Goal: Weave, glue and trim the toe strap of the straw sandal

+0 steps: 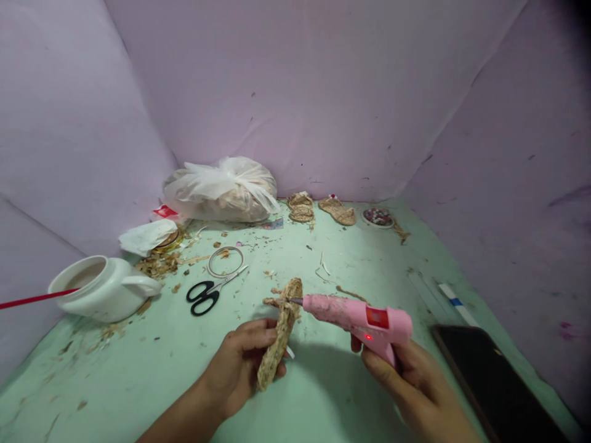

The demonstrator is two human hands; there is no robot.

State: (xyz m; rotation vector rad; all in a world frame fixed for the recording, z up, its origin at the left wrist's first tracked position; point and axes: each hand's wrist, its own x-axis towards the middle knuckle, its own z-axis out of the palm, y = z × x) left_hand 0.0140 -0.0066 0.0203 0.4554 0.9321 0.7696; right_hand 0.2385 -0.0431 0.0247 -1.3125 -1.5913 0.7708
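Over green table (152,369), left hand (242,360) curled round straw piece (282,338), right hand (410,378) gripping glue gun (339,312).

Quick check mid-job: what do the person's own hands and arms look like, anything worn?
The left hand is bare, no glove, and the left forearm shows no sleeve, watch or band. The right hand is ungloved too. No ring shows, though some fingers are partly hidden.

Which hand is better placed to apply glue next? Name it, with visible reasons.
Probably the right hand: it grips the pink plastic glue gun, whose grey nozzle points at the braided, straw-coloured, elongated piece. The left hand is occupied holding that piece.
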